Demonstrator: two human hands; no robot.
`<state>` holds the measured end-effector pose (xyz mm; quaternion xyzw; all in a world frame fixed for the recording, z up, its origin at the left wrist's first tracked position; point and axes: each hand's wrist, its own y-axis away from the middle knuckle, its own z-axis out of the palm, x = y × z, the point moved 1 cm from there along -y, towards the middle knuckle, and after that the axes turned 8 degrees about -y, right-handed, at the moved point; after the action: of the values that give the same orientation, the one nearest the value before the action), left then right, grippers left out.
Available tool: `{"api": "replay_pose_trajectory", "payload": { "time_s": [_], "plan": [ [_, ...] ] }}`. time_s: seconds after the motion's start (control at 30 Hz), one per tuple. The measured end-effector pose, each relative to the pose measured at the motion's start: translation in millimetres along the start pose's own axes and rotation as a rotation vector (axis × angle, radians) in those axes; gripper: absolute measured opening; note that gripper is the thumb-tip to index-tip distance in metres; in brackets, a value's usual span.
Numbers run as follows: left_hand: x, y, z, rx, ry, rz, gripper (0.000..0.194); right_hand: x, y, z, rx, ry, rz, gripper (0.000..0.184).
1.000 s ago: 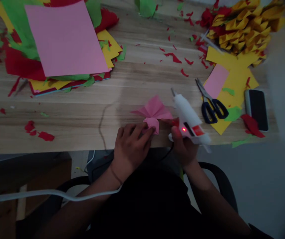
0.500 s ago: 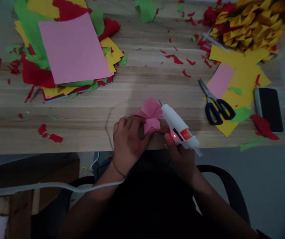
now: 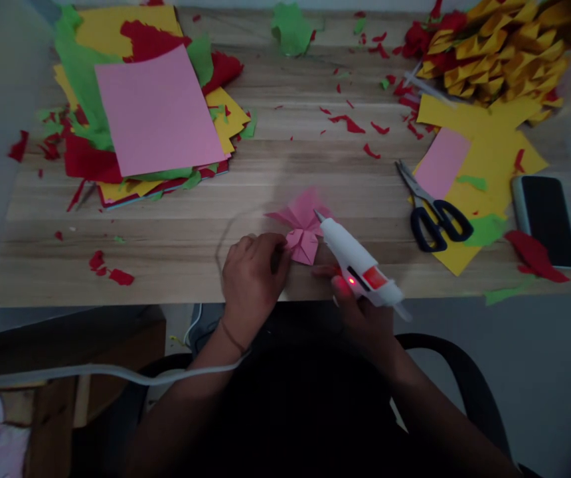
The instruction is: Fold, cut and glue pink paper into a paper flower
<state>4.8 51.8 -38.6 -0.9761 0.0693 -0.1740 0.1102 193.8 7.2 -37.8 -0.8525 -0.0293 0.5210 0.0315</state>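
Observation:
Near the table's front edge, my left hand (image 3: 255,269) pinches the left side of a folded pink paper flower (image 3: 303,243), whose upper petals are blurred. My right hand (image 3: 362,312) is wrapped round a white hot glue gun (image 3: 358,259) with an orange part and a lit red light. Its metal nozzle points up and left, close beside the flower's right petals; whether it touches them I cannot tell. A clear glue stick pokes out of the gun's rear end. The right index finger reaches toward the flower's lower right side.
A pile of coloured paper topped by a pink sheet (image 3: 161,113) lies at left. Scissors (image 3: 432,212) rest on yellow paper (image 3: 504,153) at right, beside a phone (image 3: 547,219). Folded yellow paper pieces (image 3: 499,53) fill the back right. A white cable (image 3: 131,374) crosses my left forearm.
The pink flower has turned in my left hand, its petals now spread differently. My right index finger has drawn back from it. The whole view has shifted slightly.

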Motion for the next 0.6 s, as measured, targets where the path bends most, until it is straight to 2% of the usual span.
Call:
{"api": "replay_pose_trajectory", "payload": {
  "time_s": [0.1, 0.23, 0.37, 0.6],
  "plan": [
    [-1, 1, 1.3, 0.021, -0.004, 0.021, 0.009, -4, 2, -19, 0.016, -0.030, 0.080, 0.021],
    [-1, 3, 2.3, 0.061, -0.004, 0.010, 0.005, -18, -10, -36, -0.023, 0.116, -0.015, 0.024],
    [-3, 5, 4.6, 0.057, 0.000, -0.033, 0.004, -30, -27, -36, -0.144, 0.174, 0.010, 0.026],
    [-6, 3, 6.1, 0.065, 0.031, -0.021, 0.006, -30, -41, -31, -0.223, 0.343, -0.014, 0.037]
  ]
}}
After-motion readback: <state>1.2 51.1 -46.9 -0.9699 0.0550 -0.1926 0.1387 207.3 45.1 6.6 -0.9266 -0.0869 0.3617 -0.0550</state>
